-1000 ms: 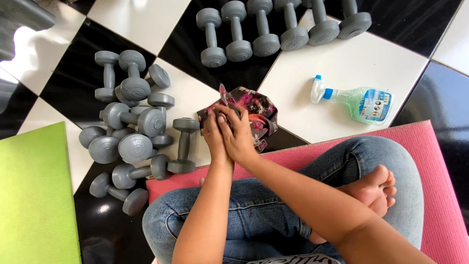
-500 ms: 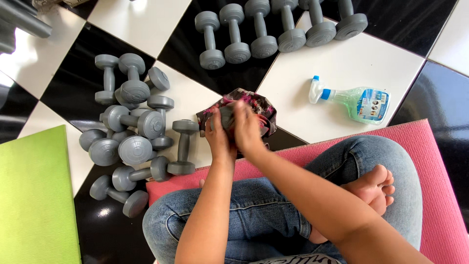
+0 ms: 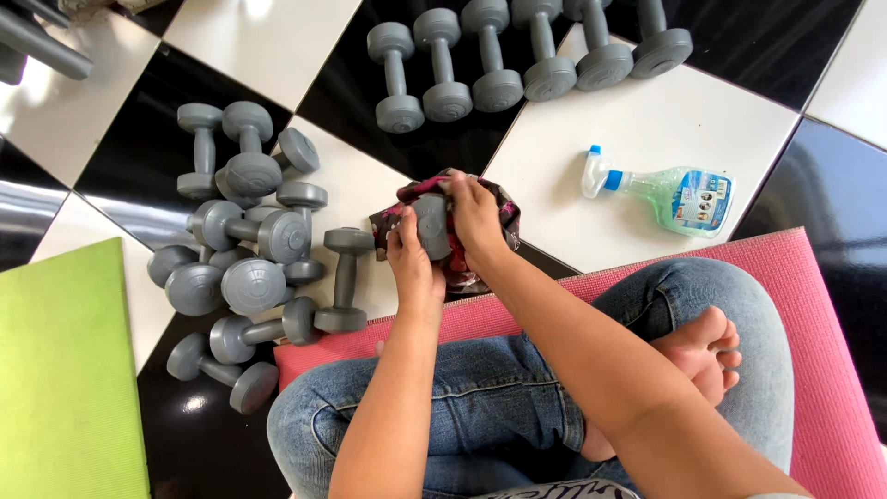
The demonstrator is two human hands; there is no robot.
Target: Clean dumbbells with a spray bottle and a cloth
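Observation:
I sit cross-legged on a pink mat (image 3: 813,305). My left hand (image 3: 411,263) grips a grey dumbbell (image 3: 432,225) whose round end shows between my hands. My right hand (image 3: 476,217) presses a dark patterned cloth (image 3: 499,208) around that dumbbell. The cloth is pink and black and partly hidden under both hands. Both hands are held just above the floor at the mat's front edge.
A pile of several grey dumbbells (image 3: 249,249) lies on the checkered floor to my left. A row of several more dumbbells (image 3: 517,55) stands at the top. A clear spray bottle (image 3: 665,196) with green liquid lies at the right. A green mat (image 3: 60,379) fills the lower left.
My hands have turned the dumbbell inside the cloth; its grey end now shows between them, and the cloth has shifted around it under my right hand.

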